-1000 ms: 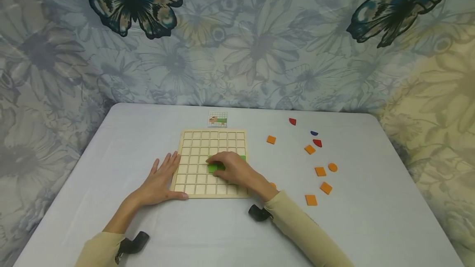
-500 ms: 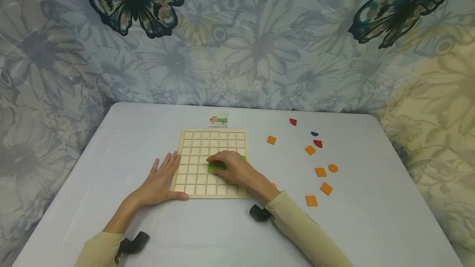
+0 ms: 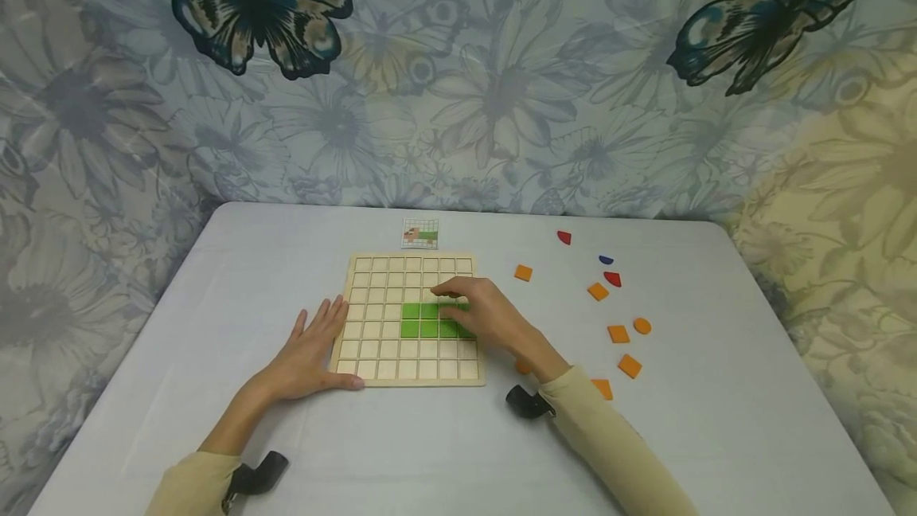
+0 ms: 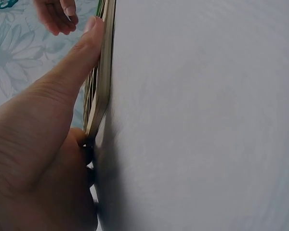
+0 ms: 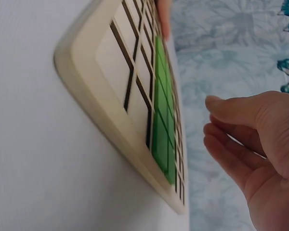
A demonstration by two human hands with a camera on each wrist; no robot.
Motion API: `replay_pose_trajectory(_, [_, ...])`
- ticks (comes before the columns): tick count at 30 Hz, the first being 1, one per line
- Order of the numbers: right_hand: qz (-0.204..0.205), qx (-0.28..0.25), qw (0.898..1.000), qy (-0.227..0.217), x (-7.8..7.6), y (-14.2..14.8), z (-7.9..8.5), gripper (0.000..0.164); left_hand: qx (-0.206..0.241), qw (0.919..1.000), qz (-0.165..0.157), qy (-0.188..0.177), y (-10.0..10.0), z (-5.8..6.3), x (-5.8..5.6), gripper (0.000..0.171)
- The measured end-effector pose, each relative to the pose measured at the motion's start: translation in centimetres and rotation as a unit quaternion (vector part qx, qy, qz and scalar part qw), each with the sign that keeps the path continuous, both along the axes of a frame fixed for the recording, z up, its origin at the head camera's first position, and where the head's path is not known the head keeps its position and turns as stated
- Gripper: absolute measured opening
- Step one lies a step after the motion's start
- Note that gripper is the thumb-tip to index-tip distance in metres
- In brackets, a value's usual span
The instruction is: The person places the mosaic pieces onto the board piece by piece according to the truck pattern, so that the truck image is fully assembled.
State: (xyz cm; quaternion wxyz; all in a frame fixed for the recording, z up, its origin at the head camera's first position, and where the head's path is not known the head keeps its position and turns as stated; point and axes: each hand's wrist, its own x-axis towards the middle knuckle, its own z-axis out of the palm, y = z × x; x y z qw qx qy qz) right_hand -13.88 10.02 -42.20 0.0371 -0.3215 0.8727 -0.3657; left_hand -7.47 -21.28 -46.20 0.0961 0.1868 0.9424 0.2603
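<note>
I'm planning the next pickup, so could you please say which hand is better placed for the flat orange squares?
Probably the right hand: it looks empty and nearer the orange squares, while the left hand rests against the pale wooden grid board.

In the head view, my right hand [image 3: 494, 313] hides some green squares [image 3: 411, 329] and my sleeve [image 3: 616, 440] part of an orange square [image 3: 605, 389]; the card [image 3: 419, 234] is too small to read, and both butterflies [image 3: 252, 2] are cropped above.

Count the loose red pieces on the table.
2. One red piece lies near the far edge of the table, right of the picture card; the other red piece lies beside an orange square, just nearer than the blue piece. The right arm could hide more.
</note>
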Motion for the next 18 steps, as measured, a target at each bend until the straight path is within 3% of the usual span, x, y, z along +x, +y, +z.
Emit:
replay_pose_trajectory(5, [-0.044, -0.002, 0.999, -0.008, -0.7, 2.0, 0.0, 0.032, 0.002, 1.0, -0.001, -0.001, -0.1, 0.0, 0.0, 0.128])
replay_pose_trajectory(18, [-0.136, -0.006, 0.99, 0.023, -3.0, 7.7, -0.8, 0.032, 0.013, 0.9998, -0.01, -0.013, -0.1, 0.0, -0.8, 0.128])
